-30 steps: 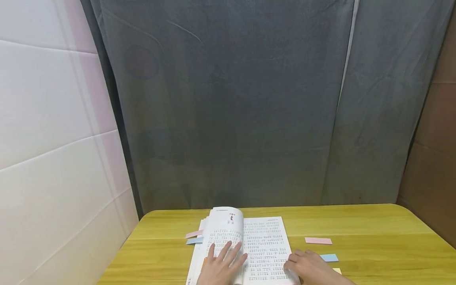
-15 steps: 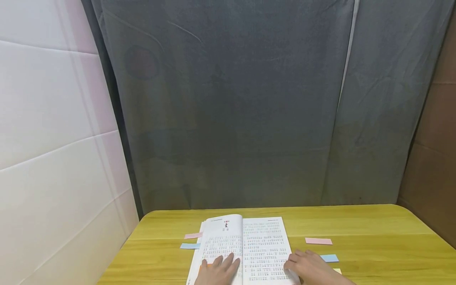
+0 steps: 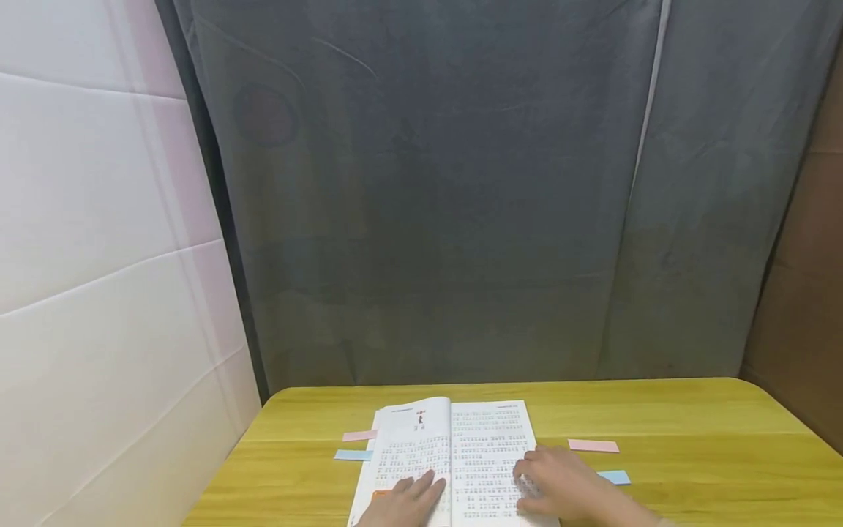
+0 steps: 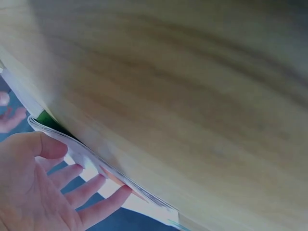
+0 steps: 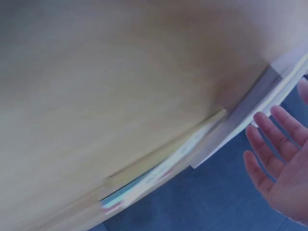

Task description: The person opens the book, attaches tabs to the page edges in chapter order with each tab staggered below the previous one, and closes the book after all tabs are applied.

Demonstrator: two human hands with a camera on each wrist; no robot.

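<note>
Two bare hands lay flat on an open book (image 3: pixel 454 454) that rested near the front edge of a yellow, wood-grained desk (image 3: pixel 691 468). The book's thin white pages were rectangular and densely printed, the left page bowing slightly upward at the spine. The left hand (image 3: pixel 405 501) pressed on the lower part of the left page, its fingers straight and spread, gripping nothing; the left wrist view showed those fingers (image 4: pixel 91 190) splayed against the stacked page edges. The right hand (image 3: pixel 560 487) rested on the lower right page with its fingers loosely extended, also holding nothing, and the right wrist view, though blurred, showed an open palm (image 5: pixel 284 159).

Small flat paper slips lay on the desk: a pink slip (image 3: pixel 358 435) and a blue slip (image 3: pixel 352 454) touching the book's left edge, another pink slip (image 3: pixel 593 446) and a blue one (image 3: pixel 615 477) just beside its right edge. A creased grey curtain (image 3: pixel 428 190) hung behind the desk's far edge.
</note>
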